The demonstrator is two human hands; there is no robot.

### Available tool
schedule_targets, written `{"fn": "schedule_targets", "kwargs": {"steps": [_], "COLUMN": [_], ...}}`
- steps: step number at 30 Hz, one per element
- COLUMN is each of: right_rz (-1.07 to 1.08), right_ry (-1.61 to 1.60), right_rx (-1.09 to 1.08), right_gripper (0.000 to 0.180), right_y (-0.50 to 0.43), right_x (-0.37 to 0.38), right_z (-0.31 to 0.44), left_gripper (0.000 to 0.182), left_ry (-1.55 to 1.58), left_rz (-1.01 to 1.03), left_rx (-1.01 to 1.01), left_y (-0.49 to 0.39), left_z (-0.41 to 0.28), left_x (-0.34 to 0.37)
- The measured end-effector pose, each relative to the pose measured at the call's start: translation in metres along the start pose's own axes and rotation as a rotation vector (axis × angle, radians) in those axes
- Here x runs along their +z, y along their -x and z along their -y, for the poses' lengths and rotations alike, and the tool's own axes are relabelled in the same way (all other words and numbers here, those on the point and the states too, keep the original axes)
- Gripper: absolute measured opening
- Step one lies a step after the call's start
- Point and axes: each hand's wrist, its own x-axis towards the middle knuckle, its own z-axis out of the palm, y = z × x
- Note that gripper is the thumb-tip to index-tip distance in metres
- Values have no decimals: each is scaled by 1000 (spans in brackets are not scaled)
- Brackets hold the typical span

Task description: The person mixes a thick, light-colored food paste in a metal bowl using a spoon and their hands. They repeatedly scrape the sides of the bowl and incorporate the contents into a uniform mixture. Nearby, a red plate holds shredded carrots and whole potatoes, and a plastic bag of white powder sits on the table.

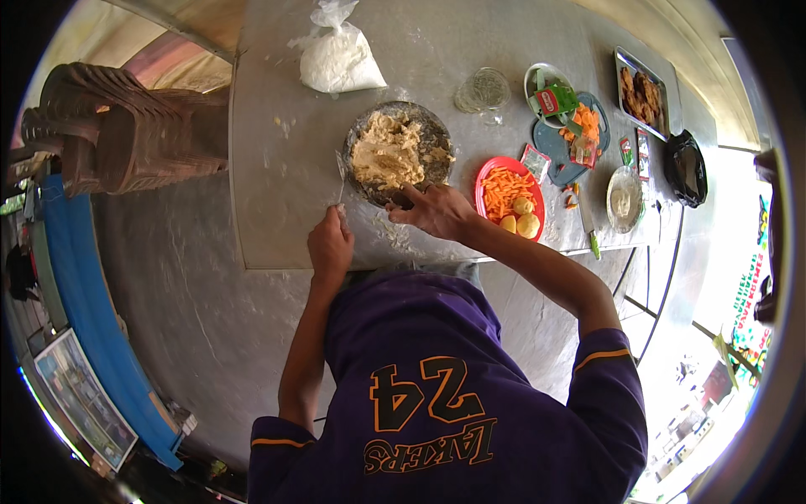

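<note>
A round dark stone mortar point(446, 132) stands on the metal table, holding lumpy beige dough point(385, 151). My left hand point(332, 239), at the table's front edge, is closed on a thin metal utensil point(341, 178), probably a spoon, which points up beside the mortar's left rim. My right hand point(434, 211) is at the mortar's lower right rim with its fingers apart, the index fingertip at the dough's lower edge. It grips nothing that I can see. White flour is scattered on the table below the mortar.
A tied plastic bag of white powder point(343, 60) lies behind the mortar. To the right are a glass mug point(483, 91), a red plate point(480, 189) of carrot strips and potatoes, a chopping board point(560, 170), a green-handled knife point(587, 217), a bowl point(614, 214) and a tray of fried food point(665, 101).
</note>
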Motion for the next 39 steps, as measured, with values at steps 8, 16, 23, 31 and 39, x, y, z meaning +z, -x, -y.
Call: {"fn": "schedule_targets", "kwargs": {"steps": [8,16,23,31,39], "right_rz": [-134,-140,-48,-131,-84], "right_ry": [60,-110,-41,64,-61], "right_rx": [190,313,26,123,209], "right_gripper": [32,30,30,38,35], "right_y": [-28,-1,-2,-26,-7], "right_x": [0,-33,-28,-8,-40], "right_z": [1,-21,2,-19,-26], "left_gripper": [9,10,11,12,13], "left_ry": [46,102,89,72,308], "left_rz": [48,67,205,187,-31], "left_rx": [112,96,48,90,132], "left_y": [-17,-25,-36,-41,-37], "left_z": [11,13,16,17,26], "left_x": [5,5,-7,-8,-13]}}
